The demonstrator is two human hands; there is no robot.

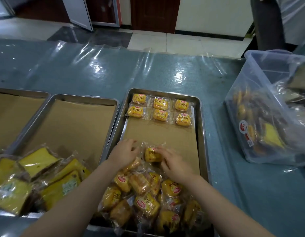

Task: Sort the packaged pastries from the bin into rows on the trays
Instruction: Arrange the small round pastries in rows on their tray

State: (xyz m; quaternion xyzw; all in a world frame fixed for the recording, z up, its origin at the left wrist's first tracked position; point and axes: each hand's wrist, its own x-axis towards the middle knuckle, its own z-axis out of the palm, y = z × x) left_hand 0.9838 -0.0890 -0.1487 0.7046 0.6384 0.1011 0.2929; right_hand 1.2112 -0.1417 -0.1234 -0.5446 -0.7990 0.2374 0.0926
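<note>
Head view: the counter (100,71) carries my tray (202,134) at centre frame, two rows filled along its top so the bare middle comes next. My left hand (125,151) and right hand (174,162) pinch one packaged pastry (152,155) there; the bin (261,69) waits far right.

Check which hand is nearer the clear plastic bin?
Right. The right hand rests on a bun packet mid-tray; the bin sits further right. The left hand lies farther left.

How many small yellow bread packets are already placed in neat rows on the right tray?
6: small yellow wrapped bread packets at the far end of the right steel tray, in two rows of three. None seems hidden.
</note>
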